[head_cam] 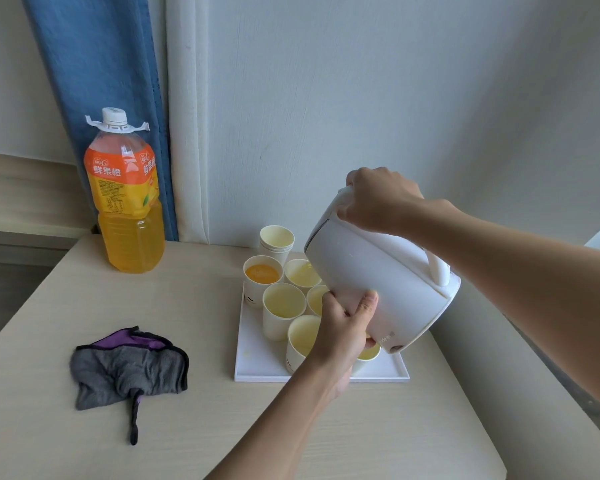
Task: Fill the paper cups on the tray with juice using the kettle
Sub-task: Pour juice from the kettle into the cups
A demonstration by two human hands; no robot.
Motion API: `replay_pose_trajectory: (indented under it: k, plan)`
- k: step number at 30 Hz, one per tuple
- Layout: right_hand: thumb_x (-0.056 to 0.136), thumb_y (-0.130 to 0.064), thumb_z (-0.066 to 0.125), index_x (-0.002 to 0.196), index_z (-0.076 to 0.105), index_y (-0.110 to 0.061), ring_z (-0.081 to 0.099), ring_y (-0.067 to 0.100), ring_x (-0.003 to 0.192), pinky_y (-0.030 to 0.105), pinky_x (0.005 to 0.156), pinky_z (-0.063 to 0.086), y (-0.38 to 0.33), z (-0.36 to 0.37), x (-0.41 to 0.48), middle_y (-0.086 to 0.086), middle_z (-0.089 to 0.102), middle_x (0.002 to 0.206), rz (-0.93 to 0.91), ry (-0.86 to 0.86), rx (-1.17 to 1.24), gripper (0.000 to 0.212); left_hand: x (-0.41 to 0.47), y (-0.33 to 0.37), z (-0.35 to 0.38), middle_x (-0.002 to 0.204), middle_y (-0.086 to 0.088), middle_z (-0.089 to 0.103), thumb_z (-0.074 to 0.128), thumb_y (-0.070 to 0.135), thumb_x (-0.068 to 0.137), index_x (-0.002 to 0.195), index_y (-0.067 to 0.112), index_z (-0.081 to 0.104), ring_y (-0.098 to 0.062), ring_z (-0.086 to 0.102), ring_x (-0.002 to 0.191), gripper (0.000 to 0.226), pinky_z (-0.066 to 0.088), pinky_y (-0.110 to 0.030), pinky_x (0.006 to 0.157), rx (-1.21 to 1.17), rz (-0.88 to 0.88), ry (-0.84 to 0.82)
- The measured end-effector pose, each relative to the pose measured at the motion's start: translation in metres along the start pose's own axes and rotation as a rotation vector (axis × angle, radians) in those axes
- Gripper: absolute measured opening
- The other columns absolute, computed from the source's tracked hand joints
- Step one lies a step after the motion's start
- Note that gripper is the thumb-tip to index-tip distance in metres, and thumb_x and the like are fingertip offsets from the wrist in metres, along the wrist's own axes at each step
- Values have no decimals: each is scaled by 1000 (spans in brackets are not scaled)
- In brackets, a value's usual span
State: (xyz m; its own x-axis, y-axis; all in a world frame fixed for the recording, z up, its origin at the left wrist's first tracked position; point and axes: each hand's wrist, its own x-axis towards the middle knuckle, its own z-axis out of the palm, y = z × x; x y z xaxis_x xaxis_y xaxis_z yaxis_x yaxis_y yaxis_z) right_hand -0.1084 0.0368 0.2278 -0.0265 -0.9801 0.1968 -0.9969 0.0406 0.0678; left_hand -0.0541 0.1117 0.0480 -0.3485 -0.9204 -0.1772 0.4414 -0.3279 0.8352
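Fingers [347, 211] of the right hand [381, 199] are curled tightly round the top of the handle [437, 268] of a white kettle [378, 271], carrying its weight. The left hand [343, 323] grips the lower side of the body, thumb and fingers spread round it, apparently to steady the tilt and control the flow.

The kettle hangs above a white tray [257, 370] on the pale worktop [187, 427]. It is tipped over, its long axis slanting from the base at the near right up to the lid at the far left. The spout points left and downward into a paper cup [300, 275] in the back row, where a thin pale stream falls.

Just left of that cup, a cup of orange juice [261, 273] looks full. The nearer cups look empty; two are partly hidden by the hand and the kettle. A stack of spare cups [276, 239] stands behind the tray, a juice bottle [129, 202] at the far left, and a grey cloth [129, 368] nearer.
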Motion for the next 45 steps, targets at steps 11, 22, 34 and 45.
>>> replay_pose_trajectory:
  k: [11,22,34,45]
  plan:
    - [94,-29,52,114,61,-10,54,33,87,33,67,37,2,-3,-5,12,63,108,6,-18,-39,29,-3,2,5,133,-11,66,66,28,102,134,12,43,-32,69,118,42,61,-51,91,-9,-13,-19]
    - [96,-31,50,123,55,-13,50,31,87,33,70,36,1,-3,-5,9,57,104,-28,-31,-70,33,-3,1,6,131,-16,66,66,28,102,133,9,42,-36,69,118,44,62,-48,87,-40,-25,-28]
    - [96,-30,51,117,58,-12,51,32,85,31,68,35,-1,-4,-3,8,54,96,-52,-33,-97,28,-1,-1,5,131,-16,67,73,32,97,135,4,43,-38,69,117,56,63,-43,80,-120,-37,-47]
    - [97,-30,50,119,58,-12,50,31,86,32,69,36,-3,-4,-3,6,52,96,-68,-31,-108,29,0,-2,6,134,-16,66,74,32,96,136,2,42,-38,68,119,60,64,-41,77,-166,-46,-48]
